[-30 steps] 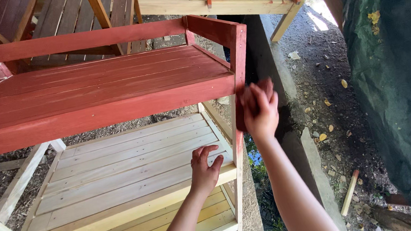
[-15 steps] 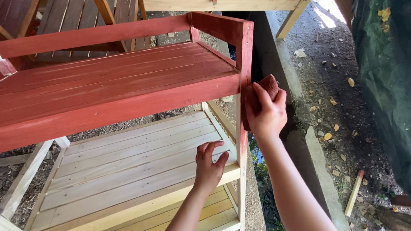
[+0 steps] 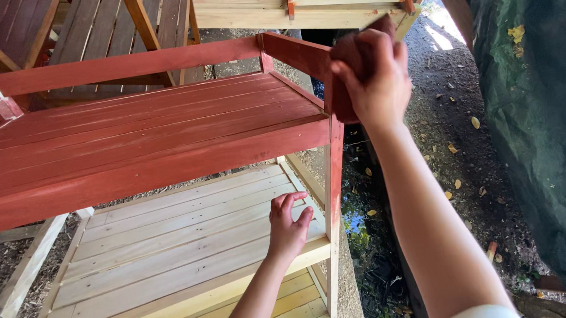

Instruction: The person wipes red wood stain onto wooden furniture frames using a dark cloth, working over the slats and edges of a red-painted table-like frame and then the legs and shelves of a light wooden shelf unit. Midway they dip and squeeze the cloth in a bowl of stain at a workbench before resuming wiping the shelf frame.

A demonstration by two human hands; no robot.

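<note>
We see two bare forearms with no watch or rings. A white sleeve edge (image 3: 479, 315) shows on our right arm.

My right hand (image 3: 373, 75) is up high, out in front of me. The fingers are bent and closed tight, and I see the back of it. It looks a bit blurry, so I can't tell each finger apart. My left hand (image 3: 289, 227) is low down, lying flat with fingers spread open. Both arms reach forward.

Red-stained top shelf (image 3: 144, 138), pale bare-wood lower shelf (image 3: 170, 244), dark green tarp (image 3: 542, 117), perhaps a reddish-brown rag (image 3: 349, 57).
</note>
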